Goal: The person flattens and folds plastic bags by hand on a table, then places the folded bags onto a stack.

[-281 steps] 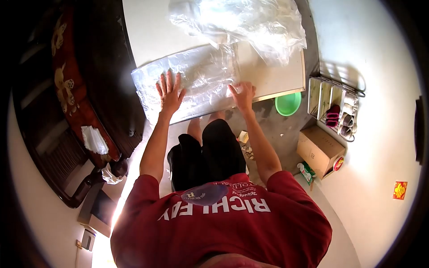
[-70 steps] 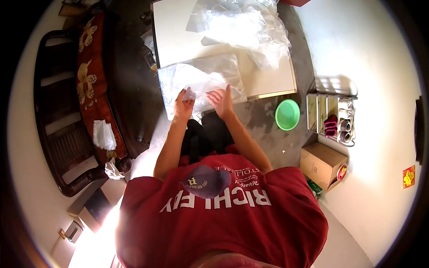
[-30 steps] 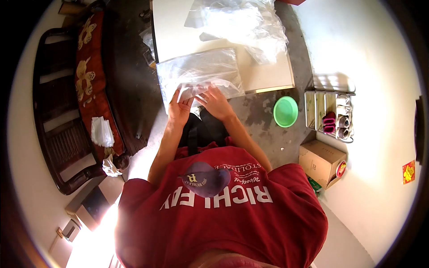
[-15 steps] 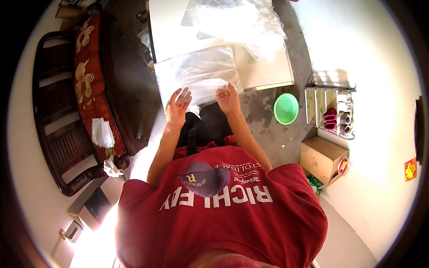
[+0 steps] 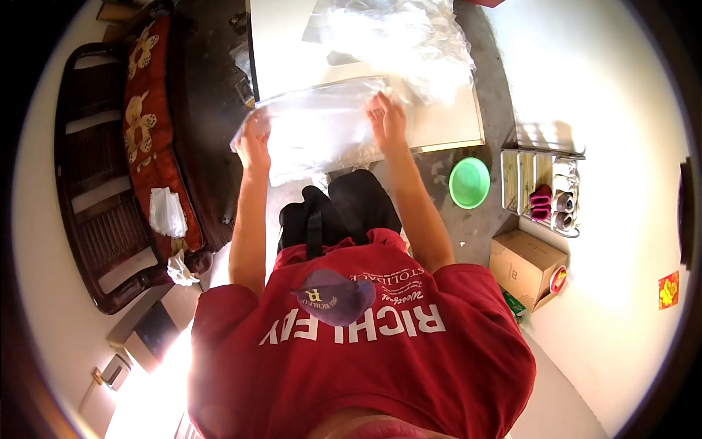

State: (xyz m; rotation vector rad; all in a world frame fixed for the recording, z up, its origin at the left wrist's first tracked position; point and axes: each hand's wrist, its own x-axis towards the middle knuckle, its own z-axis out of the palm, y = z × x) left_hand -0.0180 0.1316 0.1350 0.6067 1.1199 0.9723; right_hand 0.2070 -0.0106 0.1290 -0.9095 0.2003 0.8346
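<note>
A clear, flat plastic bag (image 5: 322,121) spans the gap between my two hands at the near edge of the white table (image 5: 439,124). My left hand (image 5: 254,140) is closed on its left end, which is raised and slightly blurred. Near the bag's far right corner, my right hand (image 5: 387,121) has its fingers bent against the plastic and pinches it. More clear plastic lies flat beneath, hanging a little over the table edge. Glare hides where one layer ends and another begins.
Crumpled clear plastic (image 5: 417,51) is heaped on the table's far side. A green basin (image 5: 469,183) sits on the floor to the right, near a shoe rack (image 5: 541,186) and a cardboard box (image 5: 528,265). A dark wooden bench (image 5: 102,183) with a red cushion stands left.
Both hands have moved forward and spread apart, the left one outward. The plastic bag's edge has been drawn up and across the table with them.
</note>
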